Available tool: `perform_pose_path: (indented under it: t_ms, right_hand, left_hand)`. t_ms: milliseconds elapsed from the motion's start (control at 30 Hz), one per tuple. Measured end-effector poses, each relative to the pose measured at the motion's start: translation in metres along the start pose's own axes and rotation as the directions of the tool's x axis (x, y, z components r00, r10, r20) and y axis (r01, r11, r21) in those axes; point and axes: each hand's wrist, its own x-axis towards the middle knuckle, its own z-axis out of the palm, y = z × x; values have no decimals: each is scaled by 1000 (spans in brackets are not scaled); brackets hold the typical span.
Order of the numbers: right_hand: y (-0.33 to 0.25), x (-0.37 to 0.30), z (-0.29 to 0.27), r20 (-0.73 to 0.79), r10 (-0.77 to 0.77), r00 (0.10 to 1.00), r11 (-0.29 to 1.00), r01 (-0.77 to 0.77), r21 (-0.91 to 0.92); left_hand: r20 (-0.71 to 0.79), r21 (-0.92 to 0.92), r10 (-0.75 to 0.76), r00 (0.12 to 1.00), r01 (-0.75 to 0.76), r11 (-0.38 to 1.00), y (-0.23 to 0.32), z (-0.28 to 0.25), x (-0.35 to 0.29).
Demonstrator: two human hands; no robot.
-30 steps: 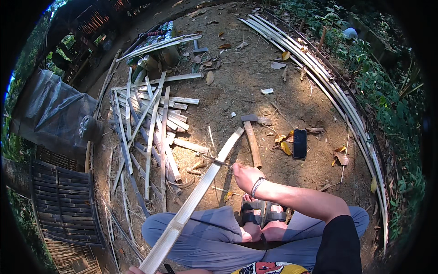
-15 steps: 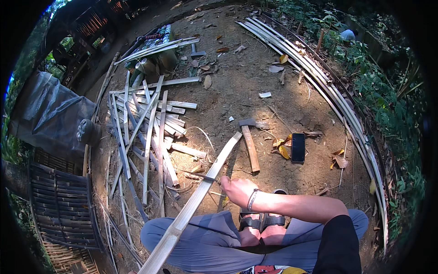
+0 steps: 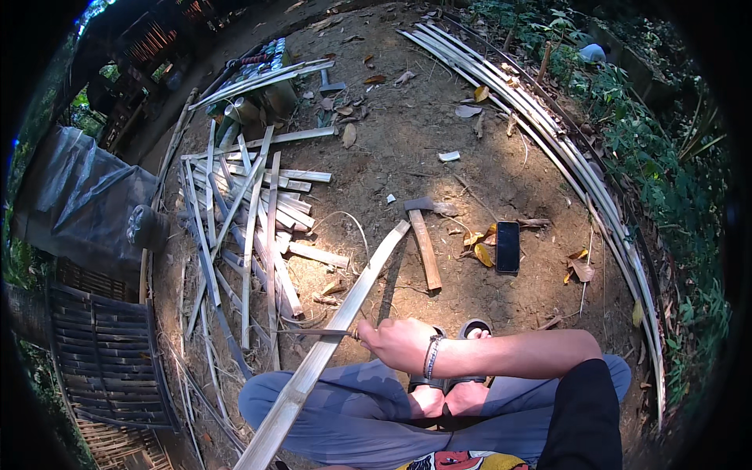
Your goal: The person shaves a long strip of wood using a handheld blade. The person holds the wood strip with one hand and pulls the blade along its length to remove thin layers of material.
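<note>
Standing right by this one: someone's sitting cross-legged on the dirt in grey trousers [image 3: 345, 431], and the right hand [image 3: 398, 343] has its fingers curled shut around the handle end of a knife [image 3: 301, 332]. The blade points off to the person's left and lies flat across a long pale bamboo strip [image 3: 315, 364]. That strip slants up over the left leg from the bottom edge of the view, and its far end hangs out over the ground in front. The left hand is out of sight down there, so I can't tell what its fingers are doing or how far open they are. There's a beaded bracelet [image 3: 432, 356] on the right wrist and dark sandals [image 3: 474, 325] on the feet just below it. Near the strip's far tip there's a hatchet [image 3: 425, 247] lying on the dirt, wooden handle toward the person, with a black phone [image 3: 507, 247] to the right of it, just beside some yellow leaves [image 3: 482, 254]. Over on the left is a messy criss-cross pile of cut strips [image 3: 272, 227], and on the far right a bunch of long poles [image 3: 570, 155] runs along the greenery.
</note>
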Motion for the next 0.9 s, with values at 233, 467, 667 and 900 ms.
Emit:
perform_pose_path:
  t_ms: [233, 467, 667, 900]
  right_hand:
    - [124, 35, 48, -277, 346, 896, 920, -383, -88]
    - [30, 15, 4, -75, 119, 990, 988, -126, -94]
    - [137, 27, 43, -295, 335, 895, 901, -396, -176]
    - [36, 13, 1, -1, 100, 995, 995, -100, -23]
  left_hand:
    - [31, -75, -21, 999, 23, 997, -10, -2, -2]
    - [96, -117, 15, 995, -4, 993, -9, -3, 4]
    - [97, -171, -56, 994, 72, 983, -12, 1, -4]
    - [128, -114, 13, 992, 1, 993, -3, -5, -1]
